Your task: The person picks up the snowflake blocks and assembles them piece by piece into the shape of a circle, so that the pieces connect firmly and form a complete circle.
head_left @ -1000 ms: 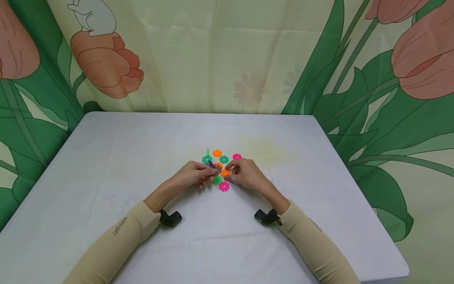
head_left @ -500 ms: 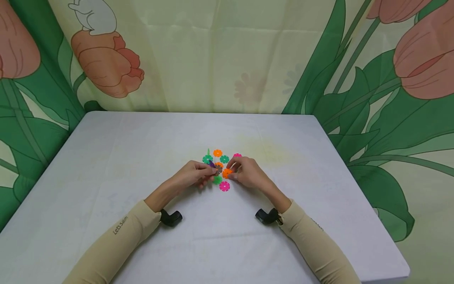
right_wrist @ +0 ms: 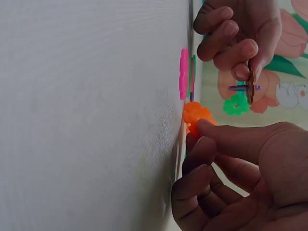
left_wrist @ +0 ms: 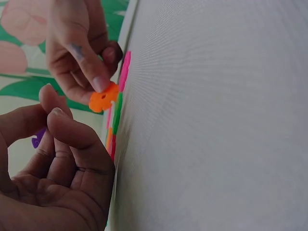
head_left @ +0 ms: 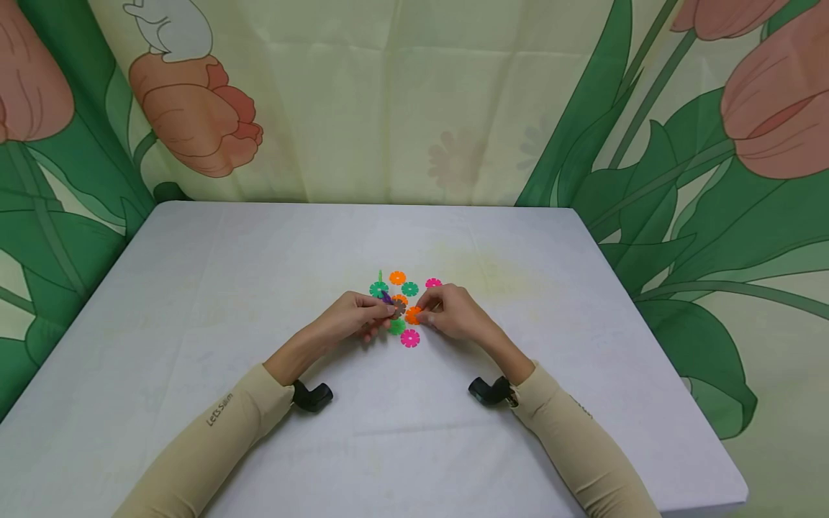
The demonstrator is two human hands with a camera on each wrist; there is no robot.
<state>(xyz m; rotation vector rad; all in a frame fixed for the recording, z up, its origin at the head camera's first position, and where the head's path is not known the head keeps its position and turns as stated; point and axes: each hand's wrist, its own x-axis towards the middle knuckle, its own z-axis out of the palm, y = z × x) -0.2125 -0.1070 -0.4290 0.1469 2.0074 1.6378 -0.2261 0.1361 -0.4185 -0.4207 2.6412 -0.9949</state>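
Note:
Between the thumb and fingertips of my left hand (head_left: pixel 356 314) is a brown notched plastic disc (head_left: pixel 399 309) with a purple notched disc (head_left: pixel 386 297) slotted crosswise into it, as the right wrist view shows. My right hand (head_left: pixel 452 313) pinches an orange notched disc (right_wrist: pixel 195 111) by its edge, close to the tabletop. That orange disc is tilted up and sits just to the right of the brown one, apart from it. In the left wrist view, the left fingers hide the brown disc and most of the purple one.
More notched discs lie around the hands on the white-covered table (head_left: pixel 194 288): a pink one (head_left: pixel 410 338), a light green one (head_left: pixel 397 327), a teal one (head_left: pixel 410 288), an orange one (head_left: pixel 398 278) and a far pink one (head_left: pixel 433 283). A green piece stands upright at another teal disc (head_left: pixel 378 288).
My right thumb and finger were spread around the orange disc and have come together on it. The disc has tilted and shifted slightly. My left hand has stayed in place.

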